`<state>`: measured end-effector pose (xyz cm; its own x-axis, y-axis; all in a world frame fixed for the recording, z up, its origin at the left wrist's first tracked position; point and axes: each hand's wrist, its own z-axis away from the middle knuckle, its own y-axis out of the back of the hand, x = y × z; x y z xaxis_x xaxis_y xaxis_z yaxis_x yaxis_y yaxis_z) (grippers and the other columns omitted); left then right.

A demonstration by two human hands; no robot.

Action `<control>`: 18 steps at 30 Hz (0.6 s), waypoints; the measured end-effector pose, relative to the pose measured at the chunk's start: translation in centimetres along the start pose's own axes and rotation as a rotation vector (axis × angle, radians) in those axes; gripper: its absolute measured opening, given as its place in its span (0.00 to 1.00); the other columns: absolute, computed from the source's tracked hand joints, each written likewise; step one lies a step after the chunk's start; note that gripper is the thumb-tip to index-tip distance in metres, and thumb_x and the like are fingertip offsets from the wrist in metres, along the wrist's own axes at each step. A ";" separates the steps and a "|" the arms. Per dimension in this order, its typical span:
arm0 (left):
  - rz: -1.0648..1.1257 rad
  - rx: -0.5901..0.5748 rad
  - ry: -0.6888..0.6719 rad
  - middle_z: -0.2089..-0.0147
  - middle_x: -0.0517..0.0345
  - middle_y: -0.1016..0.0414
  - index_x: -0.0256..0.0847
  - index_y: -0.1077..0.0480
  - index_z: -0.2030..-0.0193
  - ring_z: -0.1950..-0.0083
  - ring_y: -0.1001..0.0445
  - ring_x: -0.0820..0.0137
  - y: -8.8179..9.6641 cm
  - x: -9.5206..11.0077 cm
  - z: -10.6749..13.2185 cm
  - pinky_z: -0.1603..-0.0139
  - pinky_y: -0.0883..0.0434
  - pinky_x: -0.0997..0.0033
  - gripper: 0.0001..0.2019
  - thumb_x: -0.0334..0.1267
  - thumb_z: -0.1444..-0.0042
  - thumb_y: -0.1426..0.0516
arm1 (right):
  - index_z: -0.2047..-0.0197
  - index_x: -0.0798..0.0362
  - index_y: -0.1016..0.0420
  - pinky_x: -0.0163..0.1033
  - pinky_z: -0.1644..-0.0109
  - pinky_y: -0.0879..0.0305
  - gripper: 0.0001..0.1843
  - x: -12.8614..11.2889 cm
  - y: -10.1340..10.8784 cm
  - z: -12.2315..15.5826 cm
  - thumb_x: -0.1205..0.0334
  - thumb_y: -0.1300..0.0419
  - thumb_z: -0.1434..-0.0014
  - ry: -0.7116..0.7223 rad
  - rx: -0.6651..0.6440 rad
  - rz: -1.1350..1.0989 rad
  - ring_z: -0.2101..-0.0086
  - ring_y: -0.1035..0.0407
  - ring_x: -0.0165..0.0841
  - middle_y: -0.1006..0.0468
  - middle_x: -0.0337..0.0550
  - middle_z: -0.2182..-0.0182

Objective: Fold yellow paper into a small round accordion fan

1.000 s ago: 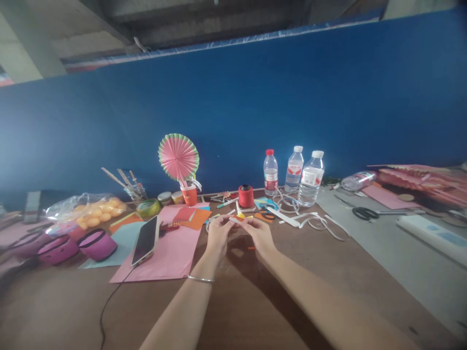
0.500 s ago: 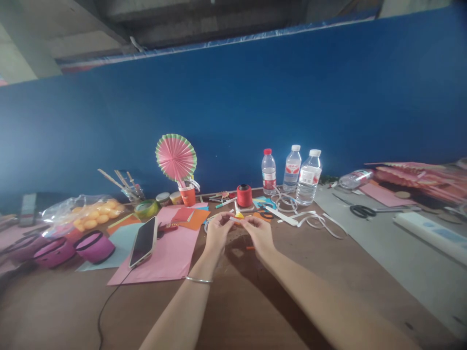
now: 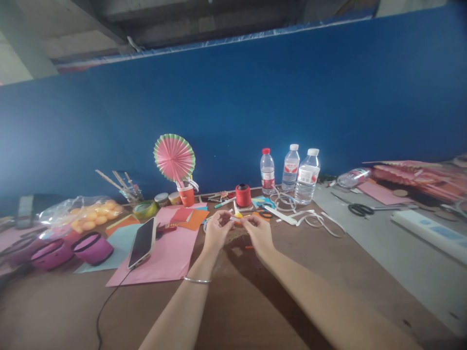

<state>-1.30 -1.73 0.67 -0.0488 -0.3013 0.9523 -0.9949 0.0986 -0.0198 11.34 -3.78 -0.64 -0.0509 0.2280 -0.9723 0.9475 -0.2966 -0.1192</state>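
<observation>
Over the middle of the brown table, my left hand (image 3: 218,230) and my right hand (image 3: 260,235) meet with their fingertips pinched. Between them runs a small whitish strip (image 3: 235,219), held at either end; its material is too small to make out. Just beyond the fingertips is a little yellow piece (image 3: 238,214), partly hidden by the hands. A red spool of thread (image 3: 243,196) stands behind them. On the table under my right hand lies a small orange-red piece (image 3: 249,247).
A phone (image 3: 143,243) leans on pink paper (image 3: 171,262) at left, its cable trailing forward. A pleated paper fan (image 3: 174,158) stands in an orange cup (image 3: 187,196). Water bottles (image 3: 308,177), white ribbon (image 3: 317,219) and scissors (image 3: 361,209) are at right; a blue wall (image 3: 233,107) closes the back.
The whole view has shifted very slightly. Both hands keep the same pinch on the whitish strip, with barely any visible movement.
</observation>
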 end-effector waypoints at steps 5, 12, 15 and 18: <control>-0.022 0.010 -0.024 0.67 0.55 0.29 0.37 0.35 0.65 0.64 0.28 0.69 0.1 -0.1 0.0 0.69 0.29 0.72 0.12 0.34 0.58 0.41 | 0.76 0.56 0.28 0.32 0.74 0.45 0.13 0.2 0.1 -0.1 0.53 0.42 0.56 0.025 0.006 0.025 0.79 0.39 0.28 0.29 0.39 0.80; -0.010 0.025 -0.001 0.68 0.55 0.27 0.37 0.33 0.66 0.67 0.28 0.69 0.1 -0.3 -0.2 0.69 0.30 0.72 0.13 0.35 0.61 0.39 | 0.75 0.56 0.27 0.33 0.75 0.46 0.13 0.2 0.3 -0.1 0.53 0.43 0.55 0.038 0.013 0.057 0.80 0.39 0.28 0.29 0.38 0.82; 0.002 0.044 0.003 0.70 0.56 0.27 0.37 0.32 0.67 0.68 0.28 0.70 0.1 -0.2 -0.2 0.69 0.30 0.72 0.13 0.35 0.62 0.38 | 0.76 0.56 0.28 0.33 0.75 0.46 0.12 0.2 0.3 -0.1 0.54 0.43 0.55 0.040 0.007 0.052 0.79 0.38 0.29 0.28 0.39 0.80; 0.009 0.052 0.009 0.70 0.56 0.27 0.37 0.32 0.67 0.68 0.27 0.69 0.1 0.0 -0.2 0.70 0.29 0.72 0.14 0.35 0.63 0.38 | 0.77 0.56 0.29 0.33 0.74 0.45 0.12 0.2 0.2 -0.1 0.54 0.43 0.55 0.041 0.007 0.051 0.78 0.37 0.29 0.28 0.39 0.80</control>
<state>-1.34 -1.56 0.71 -0.0573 -0.2919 0.9547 -0.9977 0.0519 -0.0441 11.60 -3.69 -0.88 0.0102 0.2499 -0.9682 0.9462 -0.3155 -0.0715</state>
